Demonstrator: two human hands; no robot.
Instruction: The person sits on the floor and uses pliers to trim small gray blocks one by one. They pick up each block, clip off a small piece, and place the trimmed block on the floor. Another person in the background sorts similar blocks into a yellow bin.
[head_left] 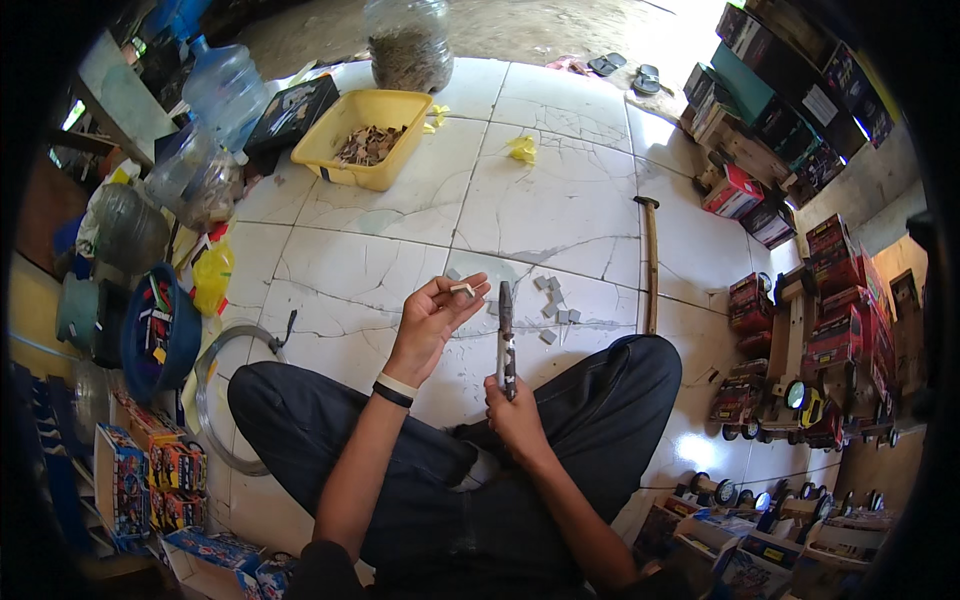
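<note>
My left hand (425, 325), palm turned up, pinches a small pale block (463, 290) between thumb and fingers. To its right, my right hand (514, 420) is wrapped round the lower end of what looks like a pair of pliers (507, 340), with a dark head and handles patched in white and black. The tool points up and away from me, apart from the block. Several small grey blocks (557, 300) lie loose on the tiles just beyond the tool, to its right. Another grey piece is partly hidden behind my left fingers.
A yellow basin (372, 176) of brown scraps stands far left on cracked white tiles. A long-handled hammer (651, 270) lies at right. Coiled wire (207, 400) and a blue tub (160, 335) are left. Toy trucks (770, 340) crowd the right side. My crossed legs flank the work spot.
</note>
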